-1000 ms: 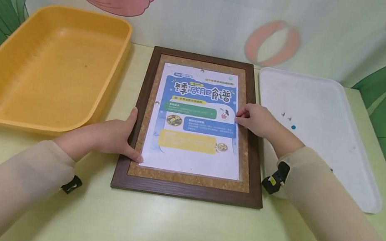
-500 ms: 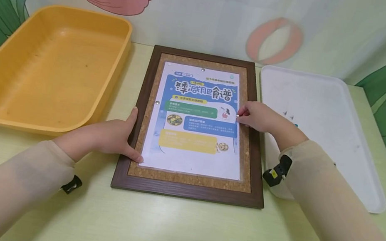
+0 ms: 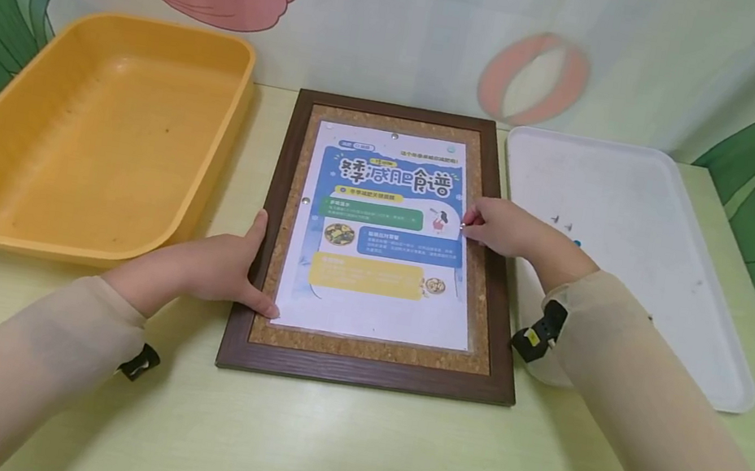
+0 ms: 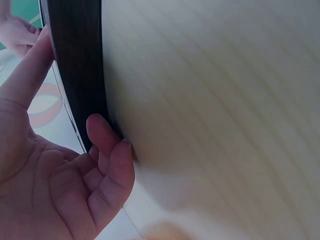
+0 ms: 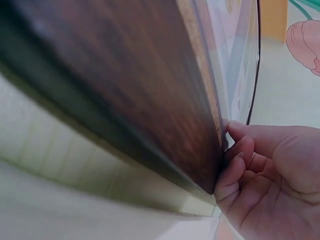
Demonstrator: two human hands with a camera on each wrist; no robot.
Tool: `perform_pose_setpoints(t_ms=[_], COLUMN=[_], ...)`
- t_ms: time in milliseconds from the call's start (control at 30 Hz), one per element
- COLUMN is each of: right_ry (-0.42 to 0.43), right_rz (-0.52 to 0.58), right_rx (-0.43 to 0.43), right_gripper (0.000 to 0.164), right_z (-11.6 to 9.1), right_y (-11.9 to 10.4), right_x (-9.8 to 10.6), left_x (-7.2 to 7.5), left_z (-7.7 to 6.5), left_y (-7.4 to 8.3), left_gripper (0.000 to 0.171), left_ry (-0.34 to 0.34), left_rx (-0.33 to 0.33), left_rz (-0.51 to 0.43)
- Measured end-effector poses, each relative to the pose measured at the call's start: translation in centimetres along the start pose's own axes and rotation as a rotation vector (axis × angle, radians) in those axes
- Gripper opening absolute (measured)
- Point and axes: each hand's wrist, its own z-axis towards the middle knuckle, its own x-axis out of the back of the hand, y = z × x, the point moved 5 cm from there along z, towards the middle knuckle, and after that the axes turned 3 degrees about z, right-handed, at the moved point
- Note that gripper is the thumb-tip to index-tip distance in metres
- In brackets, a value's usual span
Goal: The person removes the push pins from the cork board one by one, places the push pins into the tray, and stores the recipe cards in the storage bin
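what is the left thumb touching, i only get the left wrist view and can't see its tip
Observer: The left hand has its thumb on the near left corner of the printed sheet.
Operator: and what's happening across from it
Observer: The right hand is at the sheet's right edge, fingertips at what looks like a small pin.
Operator: anything spare lying around
Observer: Yes, loose metal pins lie on the white tray.
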Motion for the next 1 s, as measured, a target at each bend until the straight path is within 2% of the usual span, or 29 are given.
perform_pose_setpoints(t_ms=[133,300,400,633,700,733,800,1000], right_ry=[0.040,0.153,0.201,0.277,0.299,0.307,0.309,0.286], right_rz=[0.002,-0.064,-0.171,-0.551,-0.594,-0.588,-0.496,-0.001], right_rx=[0.005,0.058,0.116,0.240,0.275,0.287,0.290,0.193], right_gripper=[0.016,0.018,0.019,0.020,0.019,0.018,0.018,0.019], right_z=[-0.3,-1.0,-1.3,-1.9,-1.9,-1.8,-1.7,-0.8], right_y=[0.4,0.4,-0.3,-1.5,-1.7,-1.7,-1.3,1.4], right_x=[0.0,-0.1,-0.2,-0.7,-0.8,-0.9,-0.8,-0.3], left_x=[-0.1,-0.1,0.0,0.0,0.0,0.0,-0.1,-0.1], left_z=[0.2,0.2,0.0,0.1,0.1,0.1,0.2,0.1], left_y=[0.1,0.2,0.1,0.2,0.1,0.1,0.0,-0.1], left_gripper=[0.136,0.137,0.137,0.137,0.137,0.138,0.138,0.137], left_ry=[0.000,0.000,-0.002,-0.002,0.002,0.001,0.000,0.001], left_rx=[-0.006,-0.014,0.000,-0.009,-0.007,-0.005,-0.003,0.003], left_rz=[-0.005,-0.003,0.000,0.001,0.005,0.005,0.004,0.003])
